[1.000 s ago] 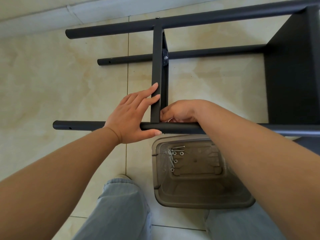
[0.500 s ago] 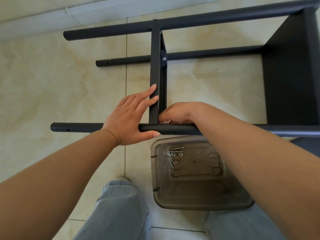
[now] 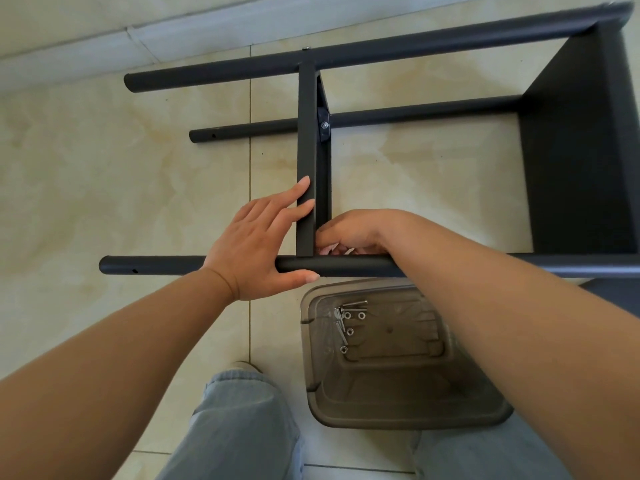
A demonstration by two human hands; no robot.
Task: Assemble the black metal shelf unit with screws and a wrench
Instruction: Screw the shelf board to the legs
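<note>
The black metal shelf unit lies on its side on the tiled floor. My left hand [image 3: 256, 244] braces it, with the thumb hooked under the near tube [image 3: 156, 265] and the fingers flat against the narrow cross shelf [image 3: 306, 133]. Just right of that shelf, my right hand [image 3: 360, 230] is curled at the joint behind the near tube. Its fingertips are pinched together, and what they hold is hidden. A bracket with a bolt [image 3: 324, 125] joins the cross shelf to the middle tube [image 3: 415, 112]. No wrench is visible.
A translucent grey plastic bin [image 3: 398, 410] stands below the near tube and holds several loose screws and nuts [image 3: 346, 320]. A wide black shelf panel [image 3: 581, 150] closes the frame at the right. My knees in jeans are at the bottom, and the wall base runs along the top left.
Both hands stay at the same joint. The right hand's fingers have shifted slightly behind the near tube, and the view has drifted a little.
</note>
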